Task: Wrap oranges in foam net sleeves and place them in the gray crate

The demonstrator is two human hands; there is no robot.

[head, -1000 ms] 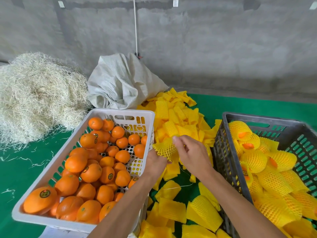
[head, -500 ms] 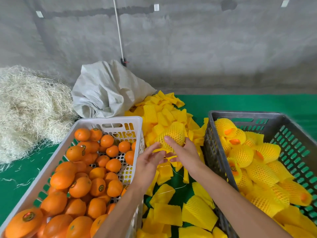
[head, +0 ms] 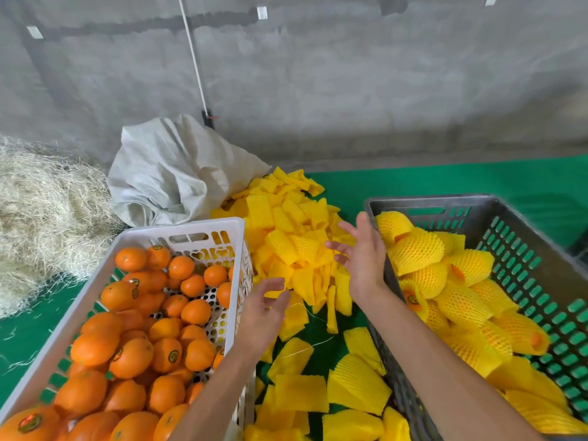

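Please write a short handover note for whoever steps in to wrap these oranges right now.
Left hand: open, empty, beside the white basket.
Right hand: open, empty, at the gray crate rim.
Bare oranges fill the white basket; loose foam net sleeves lie on the green mat between the containers.
Done: many wrapped oranges are in the crate.
Left: sleeve and transfer the remaining oranges.

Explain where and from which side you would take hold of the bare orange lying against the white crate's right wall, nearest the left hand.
Grip the orange across its rounded upper half, fingers spread, coming down from above. The white crate wall blocks its right side and other oranges crowd its left, so only the top looks free. The open left hand hovers just beyond that wall.
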